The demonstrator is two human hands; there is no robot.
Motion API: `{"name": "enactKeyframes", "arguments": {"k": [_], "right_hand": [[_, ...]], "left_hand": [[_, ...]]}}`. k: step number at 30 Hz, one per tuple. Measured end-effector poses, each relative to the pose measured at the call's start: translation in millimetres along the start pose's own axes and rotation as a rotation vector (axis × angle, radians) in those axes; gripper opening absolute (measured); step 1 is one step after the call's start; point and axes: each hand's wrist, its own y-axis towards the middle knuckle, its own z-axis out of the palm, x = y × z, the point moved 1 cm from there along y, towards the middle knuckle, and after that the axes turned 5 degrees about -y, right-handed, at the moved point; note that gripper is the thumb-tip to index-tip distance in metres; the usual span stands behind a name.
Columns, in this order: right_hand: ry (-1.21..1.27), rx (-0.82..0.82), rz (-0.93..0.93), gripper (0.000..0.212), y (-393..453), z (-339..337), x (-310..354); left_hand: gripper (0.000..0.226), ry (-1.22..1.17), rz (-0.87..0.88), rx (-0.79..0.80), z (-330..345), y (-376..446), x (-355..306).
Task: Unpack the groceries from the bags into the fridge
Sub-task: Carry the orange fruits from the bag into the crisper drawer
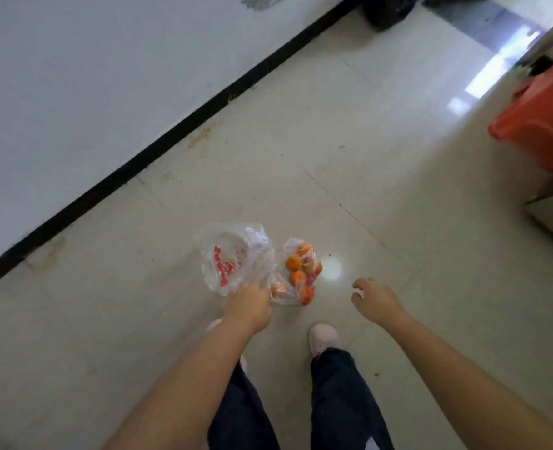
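Observation:
Two clear plastic bags lie on the pale tiled floor in front of my feet. The left bag point(231, 258) has red print and looks nearly flat. The right bag point(299, 272) holds several orange mandarins. My left hand point(251, 303) reaches down and grips the near edge of the red-printed bag, close to the mandarin bag. My right hand point(374, 298) hovers to the right of the mandarin bag, fingers loosely curled, holding nothing. No fridge is in view.
A white wall with a black skirting board point(171, 131) runs diagonally on the left. A red plastic stool point(541, 121) stands at the right edge beside a cabinet corner point(551, 216). A dark bag point(388, 9) sits at the top. My shoes point(322, 341) stand just behind the bags.

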Motion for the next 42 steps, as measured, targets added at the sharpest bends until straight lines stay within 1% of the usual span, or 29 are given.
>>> {"name": "enactKeyframes", "arguments": {"k": [4,8,11,15,17,19,20,22,23,24,25,26,27,29,30,31,32,33,34,35,36,37,38,39,40,41,42], "right_hand": [[0.116,0.029,0.096,0.04,48,46,35],[0.272,-0.022,0.159,0.031,114,102,57],[0.274,-0.028,0.156,0.026,178,159,52],[0.181,-0.026,0.126,0.028,266,234,28],[0.072,-0.054,0.039,0.031,304,264,16],[-0.073,-0.205,-0.152,0.032,338,288,5],[-0.122,-0.256,-0.247,0.032,354,299,-2],[-0.193,-0.209,-0.322,0.034,379,310,-15],[-0.202,-0.201,-0.342,0.036,389,315,-24],[-0.237,-0.239,-0.375,0.04,400,317,-33],[-0.333,-0.294,-0.384,0.042,406,314,-39],[-0.458,-0.297,-0.377,0.04,410,312,-44],[-0.562,-0.208,-0.322,0.038,409,309,-46],[-0.566,-0.091,-0.262,0.039,410,308,-48],[-0.521,-0.099,-0.255,0.041,409,310,-47],[-0.559,-0.109,-0.272,0.042,406,310,-43],[-0.575,-0.265,-0.342,0.039,407,313,-41],[-0.596,-0.355,-0.366,0.035,405,317,-34],[-0.608,-0.386,-0.383,0.033,404,323,-29],[-0.64,-0.333,-0.416,0.035,408,327,-24],[-0.648,-0.299,-0.463,0.037,416,329,-21],[-0.692,-0.272,-0.489,0.039,421,334,-23],[-0.707,-0.201,-0.498,0.038,420,331,-22],[-0.703,-0.219,-0.59,0.034,418,326,-22],[-0.704,-0.232,-0.631,0.025,415,318,-23],[-0.692,-0.259,-0.634,0.022,411,310,-26],[-0.676,-0.159,-0.588,0.025,405,306,-30]], "left_hand": [[0.037,0.082,0.076,0.081,13,62,41],[0.038,0.069,0.142,0.081,46,141,62],[0.037,0.033,0.218,0.086,90,204,63],[0.033,0.087,0.333,0.101,166,300,61],[0.033,0.145,0.382,0.087,201,346,64],[0.036,0.237,0.446,0.05,228,384,68],[0.037,0.273,0.472,0.032,237,401,71],[0.039,0.296,0.487,0.03,244,426,76],[0.039,0.312,0.498,0.03,245,436,79],[0.039,0.338,0.518,0.025,244,445,81],[0.038,0.367,0.544,0.016,244,453,85],[0.036,0.402,0.568,0.01,245,458,87],[0.035,0.454,0.603,0.002,248,460,89],[0.03,0.585,0.69,-0.007,260,459,92],[0.028,0.637,0.724,0.0,266,456,92],[0.026,0.684,0.74,0.025,272,453,92],[0.026,0.721,0.738,0.061,277,451,92],[0.027,0.73,0.735,0.086,281,449,91],[0.029,0.736,0.73,0.103,285,447,91],[0.03,0.728,0.751,0.118,290,444,94],[0.028,0.737,0.817,0.095,294,441,96],[0.025,0.745,0.912,0.024,299,443,102],[0.024,0.716,0.963,-0.041,300,440,106],[0.026,0.689,0.967,-0.075,299,439,110],[0.028,0.7,0.964,-0.086,299,440,114],[0.03,0.726,0.943,-0.039,298,443,118],[0.032,0.766,0.906,0.031,297,445,120]]}}
